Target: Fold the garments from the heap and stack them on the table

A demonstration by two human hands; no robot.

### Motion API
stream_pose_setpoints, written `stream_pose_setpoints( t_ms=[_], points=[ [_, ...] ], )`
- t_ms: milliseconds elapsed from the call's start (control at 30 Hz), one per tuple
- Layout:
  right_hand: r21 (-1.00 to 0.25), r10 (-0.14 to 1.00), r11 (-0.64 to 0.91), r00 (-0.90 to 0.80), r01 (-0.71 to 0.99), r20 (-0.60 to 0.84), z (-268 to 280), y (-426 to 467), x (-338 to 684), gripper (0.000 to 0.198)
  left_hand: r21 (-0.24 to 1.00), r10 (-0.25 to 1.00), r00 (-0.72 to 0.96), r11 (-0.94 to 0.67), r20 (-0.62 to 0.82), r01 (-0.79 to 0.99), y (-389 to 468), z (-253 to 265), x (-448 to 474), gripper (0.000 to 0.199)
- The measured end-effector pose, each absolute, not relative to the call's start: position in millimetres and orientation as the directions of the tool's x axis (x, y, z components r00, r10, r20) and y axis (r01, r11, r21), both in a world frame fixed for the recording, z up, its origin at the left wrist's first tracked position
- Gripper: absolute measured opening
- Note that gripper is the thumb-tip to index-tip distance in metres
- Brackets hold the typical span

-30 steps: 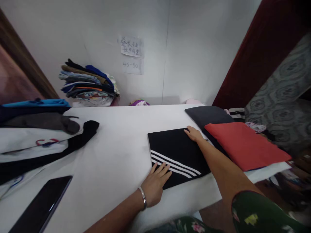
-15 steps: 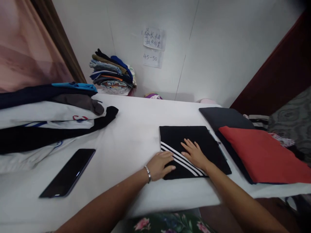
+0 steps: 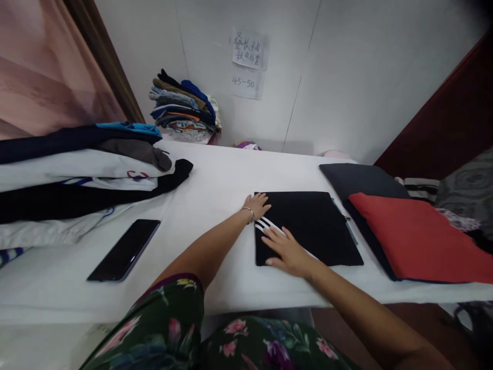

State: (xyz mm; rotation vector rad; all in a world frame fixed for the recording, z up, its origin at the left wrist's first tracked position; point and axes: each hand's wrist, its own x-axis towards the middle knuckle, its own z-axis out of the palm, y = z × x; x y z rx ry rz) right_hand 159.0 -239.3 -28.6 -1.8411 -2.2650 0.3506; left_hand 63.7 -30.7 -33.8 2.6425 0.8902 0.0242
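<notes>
Black folded garment (image 3: 316, 221), stripes (image 3: 272, 224) partly under right hand (image 3: 289, 252)

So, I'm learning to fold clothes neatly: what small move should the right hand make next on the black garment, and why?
Probably slide the right hand to the right edge and tuck in the greyish strip: it peeks out past the folded black garment there, while the left hand rests at the upper left corner and could steady it.

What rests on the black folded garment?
On the black folded garment lie the left hand, at its far left corner, and the right hand, over white stripes; cloth beneath both hands is hidden.
</notes>
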Motion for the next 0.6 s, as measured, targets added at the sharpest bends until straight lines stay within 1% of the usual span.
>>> stream_pose_setpoints(
  t_ms=[67, 167, 333, 433, 500, 533, 600],
  points=[
    [-0.322, 0.951, 0.294, -0.31, 0.9, 0.001, -30, -248, 141, 0.07, 0.337, 0.595, 0.799, -0.738, -0.085, 0.585, -29, -38, 63, 0.055],
    [-0.363, 0.934, 0.335, -0.357, 0.87, 0.007, -34, -265, 126, 0.07, 0.344, 0.604, 0.795, -0.734, -0.067, 0.586, -32, -41, 58, 0.056],
    [-0.493, 0.949, 0.284, -0.314, 0.822, 0.024, -34, -300, 119, 0.067, 0.351, 0.645, 0.763, -0.707, -0.034, 0.614, -32, -42, 54, 0.058],
    [-0.582, 0.959, 0.241, -0.282, 0.777, 0.021, -31, -320, 119, 0.059, 0.361, 0.711, 0.702, -0.664, 0.034, 0.655, -32, -43, 52, 0.061],
    [-0.632, 0.973, 0.208, -0.225, 0.746, 0.054, -29, -331, 129, 0.049, 0.372, 0.754, 0.65, -0.633, 0.095, 0.679, -36, -43, 48, 0.059],
    [-0.644, 0.983, 0.181, -0.16, 0.743, 0.091, -28, -337, 138, 0.045, 0.382, 0.768, 0.629, -0.621, 0.121, 0.685, -39, -43, 46, 0.058],
    [-0.643, 0.978, 0.078, 0.068, 0.762, 0.199, -27, -345, 166, 0.039, 0.413, 0.785, 0.599, -0.604, 0.159, 0.681, -48, -41, 41, 0.054]
  ],
)
